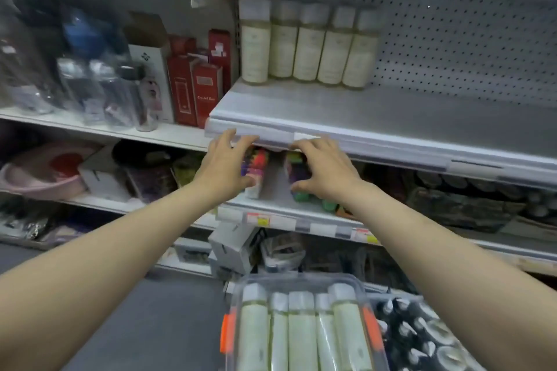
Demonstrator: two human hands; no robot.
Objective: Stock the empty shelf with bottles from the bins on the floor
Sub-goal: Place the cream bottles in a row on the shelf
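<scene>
Now, the shelf (391, 111) fills the view: a grey metal deck with a perforated back panel and a pale plastic front lip, most of it bare. Below the shelf, on the floor, sits the clear bin (297, 277), with rounded see-through walls and orange latches. At the shelf's back left corner 5 standing bottles (307, 42) make a tight row, shoulder to shoulder: smooth cream cylinders with pale caps. Down in the bin 5 spare bottles (301, 334) of the same make lie side by side. Just under the shelf's front lip hover the left hand (224, 169) and the right hand (324, 172), both empty, fingers spread and loosely curved. The step looks like a reach down for the next load. Best done 1 bottle per hand, gripped round the body rather than the cap, since that smooth plastic may slip. Then each goes upright at the row's right end, touching it.
</scene>
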